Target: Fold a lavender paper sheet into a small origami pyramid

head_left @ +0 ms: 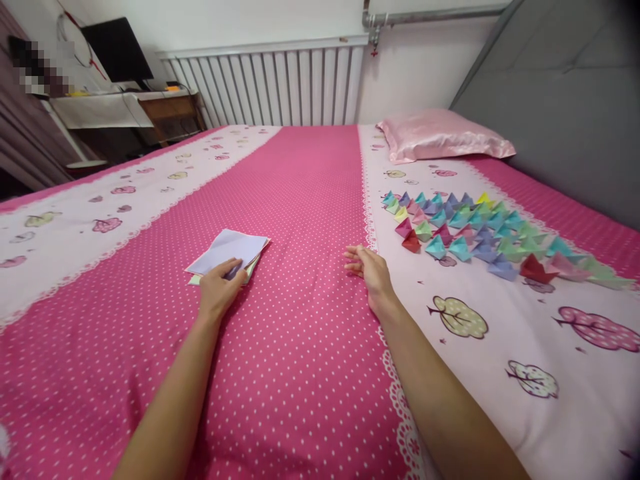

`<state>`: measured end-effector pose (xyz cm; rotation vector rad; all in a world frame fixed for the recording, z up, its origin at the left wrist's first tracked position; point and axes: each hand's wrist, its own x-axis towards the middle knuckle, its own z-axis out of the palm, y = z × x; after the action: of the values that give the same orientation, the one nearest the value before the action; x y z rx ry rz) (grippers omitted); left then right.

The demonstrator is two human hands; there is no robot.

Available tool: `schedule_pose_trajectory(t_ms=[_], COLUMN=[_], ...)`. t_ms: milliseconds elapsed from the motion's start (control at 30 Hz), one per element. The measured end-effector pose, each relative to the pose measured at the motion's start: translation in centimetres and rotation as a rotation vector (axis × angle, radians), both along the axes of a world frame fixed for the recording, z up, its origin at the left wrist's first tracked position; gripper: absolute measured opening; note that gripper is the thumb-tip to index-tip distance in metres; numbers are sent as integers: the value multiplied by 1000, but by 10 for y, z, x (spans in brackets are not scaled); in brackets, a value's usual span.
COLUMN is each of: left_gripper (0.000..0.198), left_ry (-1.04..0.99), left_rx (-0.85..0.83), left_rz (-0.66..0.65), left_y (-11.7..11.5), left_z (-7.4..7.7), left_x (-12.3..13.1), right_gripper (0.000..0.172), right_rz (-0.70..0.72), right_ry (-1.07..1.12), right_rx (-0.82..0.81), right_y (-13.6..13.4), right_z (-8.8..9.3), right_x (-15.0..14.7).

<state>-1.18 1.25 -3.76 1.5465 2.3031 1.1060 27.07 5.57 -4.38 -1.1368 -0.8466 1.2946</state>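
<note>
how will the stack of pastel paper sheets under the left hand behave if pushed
The stack of flat, pastel-coloured paper sheets is probably light and bendy, judging by the thin edges. It would likely fan apart when pushed, since the sheets lie askew with no visible binding.

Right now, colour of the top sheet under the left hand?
Top sheet: pale lavender, best in head view.

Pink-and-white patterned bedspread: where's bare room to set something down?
Free: the dotted pink fabric between the pastel square paper stack under the left hand and the right hand, and onward to the white radiator. Crowded: the rows of colourful paper boats.
</note>
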Motion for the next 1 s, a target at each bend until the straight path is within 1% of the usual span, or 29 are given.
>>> schedule_pose_trajectory(t_ms=[100,400,567,633,800,933,1000], left_gripper=[39,41,35,32,47,51,52], left_ry=[-11,85,99,138,251,231,205], left_rx=[18,10,10,-5,-13,-27,-43], left_rz=[1,-13,32,26,-11,-28,-16], left_y=[0,0,0,-1,-2,-2,-1], left_z=[-2,-4,-3,-2,0,2,3], left_x=[-1,-1,-1,-1,-3,-2,-2], right_gripper=[27,31,33,33,32,31,31], right_rz=[11,23,23,24,38,51,51], right_ry=[-14,-64,-78,-76,-66,-79,-80], right_rx=[5,25,27,32,28,36,44], right_y=[-1,-2,-2,-2,-2,0,1], right_z=[0,-3,-4,-4,-6,-8,-10], right_x=[0,-2,-2,-2,-1,-1,-1])
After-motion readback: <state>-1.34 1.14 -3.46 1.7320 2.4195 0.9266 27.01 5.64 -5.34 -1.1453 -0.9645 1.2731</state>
